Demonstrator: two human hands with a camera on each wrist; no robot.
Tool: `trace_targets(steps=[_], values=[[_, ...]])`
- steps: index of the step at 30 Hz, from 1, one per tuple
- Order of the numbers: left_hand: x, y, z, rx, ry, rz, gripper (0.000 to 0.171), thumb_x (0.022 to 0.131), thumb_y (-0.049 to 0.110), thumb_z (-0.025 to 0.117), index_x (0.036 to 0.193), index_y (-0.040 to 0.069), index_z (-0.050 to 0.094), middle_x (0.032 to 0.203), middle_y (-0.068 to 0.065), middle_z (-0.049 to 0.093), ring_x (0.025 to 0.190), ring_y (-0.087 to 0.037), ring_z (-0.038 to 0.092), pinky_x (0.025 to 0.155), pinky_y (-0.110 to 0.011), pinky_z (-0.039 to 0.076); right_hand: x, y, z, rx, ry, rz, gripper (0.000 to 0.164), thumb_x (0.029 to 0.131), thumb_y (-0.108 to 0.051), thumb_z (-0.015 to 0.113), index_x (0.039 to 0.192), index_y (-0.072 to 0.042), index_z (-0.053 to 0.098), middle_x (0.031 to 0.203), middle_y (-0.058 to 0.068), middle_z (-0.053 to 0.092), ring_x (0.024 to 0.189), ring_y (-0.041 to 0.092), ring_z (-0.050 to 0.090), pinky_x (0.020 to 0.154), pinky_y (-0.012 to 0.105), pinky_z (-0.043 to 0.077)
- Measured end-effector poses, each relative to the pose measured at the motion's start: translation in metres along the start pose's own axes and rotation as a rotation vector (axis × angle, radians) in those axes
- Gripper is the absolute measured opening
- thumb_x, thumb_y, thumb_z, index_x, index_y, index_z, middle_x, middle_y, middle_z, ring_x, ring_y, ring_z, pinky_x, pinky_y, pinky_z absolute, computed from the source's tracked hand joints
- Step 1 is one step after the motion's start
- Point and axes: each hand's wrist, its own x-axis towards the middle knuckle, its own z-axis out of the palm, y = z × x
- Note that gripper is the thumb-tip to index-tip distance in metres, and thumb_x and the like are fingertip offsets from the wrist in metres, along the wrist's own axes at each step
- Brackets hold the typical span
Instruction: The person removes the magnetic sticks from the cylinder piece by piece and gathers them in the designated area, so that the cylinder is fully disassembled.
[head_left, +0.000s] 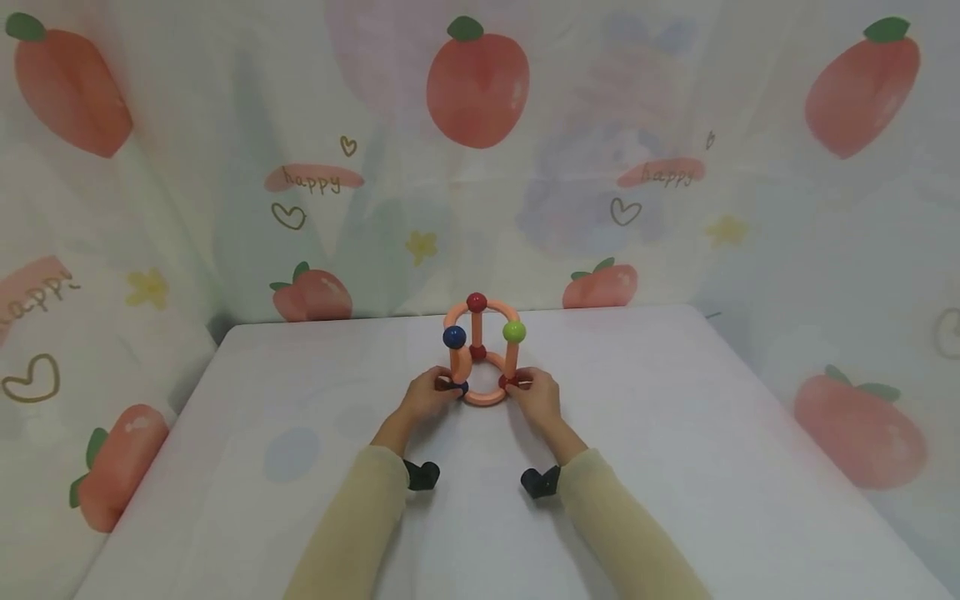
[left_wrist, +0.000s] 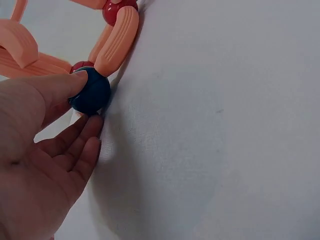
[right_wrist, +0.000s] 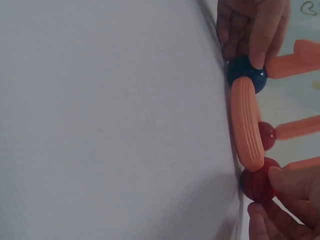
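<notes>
In the head view, the left hand (head_left: 427, 395) and right hand (head_left: 542, 395) flank a ball-and-rod frame (head_left: 485, 399) standing on the white-covered table (head_left: 637, 433), just ahead of and between them. Holding both near corners low probably steadies the upright rods. Above the left hand is an upper blue ball (head_left: 454, 337), with a curved rod (head_left: 462, 365) drooping from it; above the right, a green ball (head_left: 513, 332). An upper red ball (head_left: 476, 302) tops the far upright.

In the left wrist view, the left hand pinches a glossy lower blue ball (left_wrist: 95, 95), thumb across it and fingertips at its underside. A peach, plastic-looking arc with lengthwise grooves meets the ball.

In the right wrist view, the right hand pinches a smooth lower red ball (right_wrist: 260, 185) between thumb and fingers. A thick ribbed front arc (right_wrist: 245, 125) bridges the two held balls, so each grip likely braces the other.
</notes>
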Motion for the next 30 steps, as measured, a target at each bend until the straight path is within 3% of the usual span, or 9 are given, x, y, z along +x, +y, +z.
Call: trace_targets(steps=[10, 23, 30], values=[[-0.017, 0.008, 0.002, 0.095, -0.036, 0.042, 0.031, 0.081, 0.023, 0.071, 0.101, 0.008, 0.053, 0.091, -0.004, 0.059, 0.082, -0.019, 0.053, 0.074, -0.033, 0.045, 0.01, 0.004, -0.007, 0.029, -0.093, 0.064, 0.032, 0.084, -0.004, 0.064, 0.114, 0.005, 0.059, 0.109, 0.019, 0.061, 0.098, 0.029, 0.058, 0.083, 0.039, 0.047], [-0.029, 0.011, 0.005, 0.223, 0.009, 0.089, 0.028, 0.081, 0.023, 0.072, 0.096, 0.009, 0.053, 0.086, -0.002, 0.06, 0.077, -0.017, 0.053, 0.071, -0.031, 0.045, 0.017, 0.007, -0.006, 0.054, -0.151, 0.048, 0.035, 0.083, -0.003, 0.065, 0.116, 0.006, 0.059, 0.112, 0.021, 0.059, 0.101, 0.032, 0.057, 0.085, 0.04, 0.045], [-0.035, 0.012, 0.008, 0.257, 0.043, 0.131, 0.028, 0.081, 0.023, 0.072, 0.094, 0.007, 0.053, 0.081, -0.001, 0.06, 0.073, -0.015, 0.053, 0.067, -0.031, 0.044, 0.019, 0.01, -0.004, 0.083, -0.142, 0.052, 0.035, 0.083, -0.004, 0.066, 0.116, 0.004, 0.06, 0.112, 0.019, 0.061, 0.102, 0.03, 0.056, 0.087, 0.04, 0.044]])
